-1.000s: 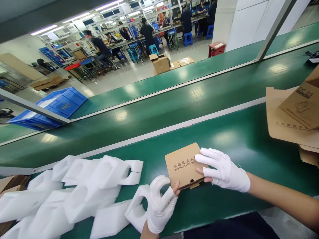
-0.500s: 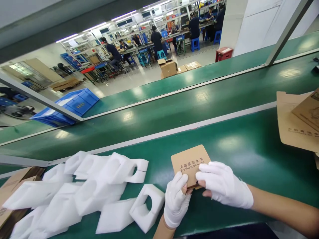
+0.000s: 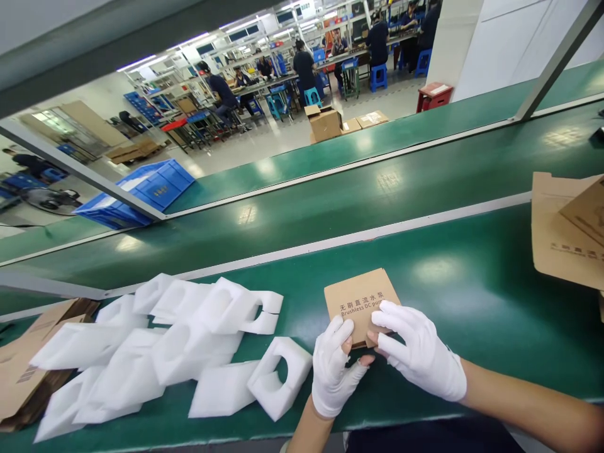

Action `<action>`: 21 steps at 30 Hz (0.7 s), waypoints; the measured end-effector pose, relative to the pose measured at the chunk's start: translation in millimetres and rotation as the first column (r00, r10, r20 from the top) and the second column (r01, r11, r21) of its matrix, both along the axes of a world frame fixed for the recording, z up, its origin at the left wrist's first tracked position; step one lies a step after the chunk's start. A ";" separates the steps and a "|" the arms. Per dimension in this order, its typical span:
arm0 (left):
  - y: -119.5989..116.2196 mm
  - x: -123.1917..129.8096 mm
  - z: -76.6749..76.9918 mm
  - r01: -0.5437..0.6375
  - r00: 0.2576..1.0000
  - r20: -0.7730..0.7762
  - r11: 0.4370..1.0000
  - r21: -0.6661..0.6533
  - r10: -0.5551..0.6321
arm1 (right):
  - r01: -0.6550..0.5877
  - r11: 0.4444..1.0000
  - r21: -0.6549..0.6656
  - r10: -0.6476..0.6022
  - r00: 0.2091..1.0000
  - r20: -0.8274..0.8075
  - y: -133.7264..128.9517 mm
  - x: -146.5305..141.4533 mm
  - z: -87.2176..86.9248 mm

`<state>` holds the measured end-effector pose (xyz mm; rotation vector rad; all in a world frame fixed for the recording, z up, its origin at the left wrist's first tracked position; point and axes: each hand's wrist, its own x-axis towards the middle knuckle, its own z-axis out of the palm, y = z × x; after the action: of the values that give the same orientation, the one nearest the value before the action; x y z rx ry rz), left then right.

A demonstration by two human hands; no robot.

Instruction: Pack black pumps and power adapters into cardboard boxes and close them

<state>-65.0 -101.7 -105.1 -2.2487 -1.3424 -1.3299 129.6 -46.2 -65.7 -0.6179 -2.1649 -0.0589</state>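
Note:
A small brown cardboard box (image 3: 356,296), printed "Brushless DC pump" with Chinese characters above, sits tilted on the green bench. My left hand (image 3: 333,371), in a white glove with bare fingertips showing, grips its lower left corner; the thumb sticks out below the near edge. At the lower right corner, my gloved right hand (image 3: 415,349) has its fingers over the top and pinches a small flap at the near edge. Left of my hands lies a white foam block (image 3: 295,365) with a round hole, beside a pile of similar foam blocks (image 3: 198,346).
Flattened cardboard cartons (image 3: 28,377) are stacked at the left edge, and more cardboard (image 3: 557,233) lies at the right. A white rail (image 3: 302,253) runs behind the bench. Beyond stand a blue crate (image 3: 172,185) and a metal post (image 3: 557,63). Several people work in the background.
My left thumb has come out from under the box's near edge. My right fingers have shifted slightly, now pinching a flap at that edge. The whole view has tilted a little.

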 end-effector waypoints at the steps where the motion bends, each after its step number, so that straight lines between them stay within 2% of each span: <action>1: -0.1 0.7 -0.4 -0.003 1.000 0.009 1.000 -0.001 0.003 | -0.010 1.000 -0.004 0.010 1.000 -0.002 -0.2 0.2 0.9; 6: 1.0 6.6 -0.3 -0.028 0.999 0.032 0.999 -0.017 0.028 | -0.024 0.999 -0.025 0.024 1.000 -0.018 -4.6 -0.4 2.3; 11: 9.9 10.4 3.0 -0.073 0.996 0.055 0.997 0.026 0.072 | 0.077 0.995 -0.060 -0.077 0.997 -0.002 -2.4 -7.3 2.4; 15: 17.8 9.3 3.2 -0.109 0.992 0.067 0.993 0.055 0.105 | 0.040 0.991 -0.127 -0.036 0.999 0.039 14.0 -7.4 2.9; 18: 21.8 9.0 2.3 -0.116 0.991 0.076 0.992 0.048 0.112 | 0.006 0.989 -0.146 -0.007 1.000 -0.004 30.4 -9.3 0.0; 21: 26.8 8.6 2.9 -0.116 0.991 0.075 0.992 0.056 0.112 | 0.095 0.978 -0.187 -0.100 0.995 -0.021 46.2 -18.4 -3.7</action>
<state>-56.4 -74.8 -102.2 -2.0703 -1.4118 -1.4037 111.2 0.0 -69.4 -0.8266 -2.1245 0.1008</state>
